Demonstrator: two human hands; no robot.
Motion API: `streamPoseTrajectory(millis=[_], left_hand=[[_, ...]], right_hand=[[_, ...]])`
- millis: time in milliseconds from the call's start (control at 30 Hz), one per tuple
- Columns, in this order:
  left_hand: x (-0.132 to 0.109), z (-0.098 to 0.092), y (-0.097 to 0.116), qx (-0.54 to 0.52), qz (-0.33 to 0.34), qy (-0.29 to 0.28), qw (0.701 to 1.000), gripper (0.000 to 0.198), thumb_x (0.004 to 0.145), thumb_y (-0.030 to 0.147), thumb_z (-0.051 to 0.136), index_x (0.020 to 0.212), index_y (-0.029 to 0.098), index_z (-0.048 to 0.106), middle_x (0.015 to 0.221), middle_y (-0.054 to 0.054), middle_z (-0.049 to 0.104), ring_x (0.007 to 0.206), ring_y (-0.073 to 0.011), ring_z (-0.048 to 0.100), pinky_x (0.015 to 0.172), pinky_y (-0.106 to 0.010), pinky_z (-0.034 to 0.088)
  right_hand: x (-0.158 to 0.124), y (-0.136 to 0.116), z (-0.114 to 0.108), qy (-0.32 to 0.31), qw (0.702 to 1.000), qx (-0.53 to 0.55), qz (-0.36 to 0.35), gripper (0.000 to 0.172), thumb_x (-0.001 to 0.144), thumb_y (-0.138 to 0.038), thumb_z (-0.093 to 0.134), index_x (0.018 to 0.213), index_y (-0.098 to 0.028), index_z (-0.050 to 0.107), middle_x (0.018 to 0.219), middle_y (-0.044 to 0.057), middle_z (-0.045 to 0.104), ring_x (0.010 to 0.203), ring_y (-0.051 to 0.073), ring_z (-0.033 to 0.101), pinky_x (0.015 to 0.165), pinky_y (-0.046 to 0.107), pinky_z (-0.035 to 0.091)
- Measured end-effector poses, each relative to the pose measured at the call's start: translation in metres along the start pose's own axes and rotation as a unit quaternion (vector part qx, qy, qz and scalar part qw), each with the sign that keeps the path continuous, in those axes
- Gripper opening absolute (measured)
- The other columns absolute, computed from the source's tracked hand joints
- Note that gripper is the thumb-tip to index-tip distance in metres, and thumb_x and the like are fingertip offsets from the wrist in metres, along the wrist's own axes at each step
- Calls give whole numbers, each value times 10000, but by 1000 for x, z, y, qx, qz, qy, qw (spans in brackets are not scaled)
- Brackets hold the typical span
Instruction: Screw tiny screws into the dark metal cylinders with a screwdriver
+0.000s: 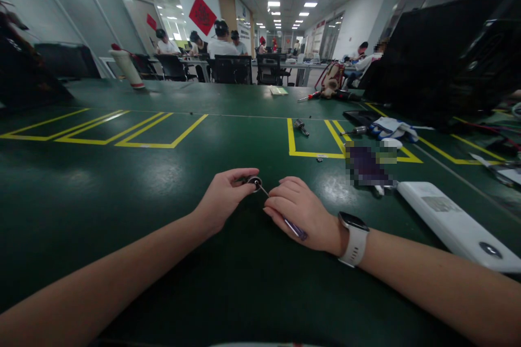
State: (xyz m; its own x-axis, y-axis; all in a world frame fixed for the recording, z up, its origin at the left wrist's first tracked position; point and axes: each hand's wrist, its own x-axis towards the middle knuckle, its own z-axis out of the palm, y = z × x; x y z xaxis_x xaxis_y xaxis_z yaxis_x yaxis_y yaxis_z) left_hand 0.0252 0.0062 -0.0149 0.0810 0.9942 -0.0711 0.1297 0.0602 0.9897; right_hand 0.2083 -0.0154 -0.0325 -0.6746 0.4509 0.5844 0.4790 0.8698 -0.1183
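Observation:
My left hand point(222, 198) pinches a small round metal part point(255, 180) between thumb and fingers, its ring-like end with a dark inside turned towards the right. My right hand point(301, 211) is closed around a screwdriver point(296, 229) with a translucent purplish handle. The thin shaft points up and left, and its tip reaches the opening of the round part; how deep it sits inside I cannot tell. Both hands are just above the green table point(183, 293). A watch point(354, 238) with a pale strap is on my right wrist.
Yellow tape point(317, 154) marks boxes on the table. Inside one lies a metal fitting point(302, 128), with a tiny part point(319, 159) nearby. To the right are a white elongated device point(451, 222), blue-white gloves point(393, 128) and a dark blurred-out object point(368, 165). People sit farther back.

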Motion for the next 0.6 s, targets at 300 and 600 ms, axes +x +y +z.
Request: streamPoseTrajectory(millis=[300,600], left_hand=[[1,-1,-3,66,61,8,996,292,661,224,682,935,124,704,894,-78,742,811,-210,685,834,-379,536],[4,-1,-4,72,58,-2,996,260,691,210,656,932,118,693,863,-65,730,782,-185,677,825,-354,538]], right_hand=[[2,-2,0,12,999,-21,-22,208,945,-203,418,863,-141,598,836,74,672,786,171,591,826,358,446],[0,-3,-2,52,991,112,50,187,925,-227,453,840,-163,608,832,59,669,801,168,599,853,379,434]])
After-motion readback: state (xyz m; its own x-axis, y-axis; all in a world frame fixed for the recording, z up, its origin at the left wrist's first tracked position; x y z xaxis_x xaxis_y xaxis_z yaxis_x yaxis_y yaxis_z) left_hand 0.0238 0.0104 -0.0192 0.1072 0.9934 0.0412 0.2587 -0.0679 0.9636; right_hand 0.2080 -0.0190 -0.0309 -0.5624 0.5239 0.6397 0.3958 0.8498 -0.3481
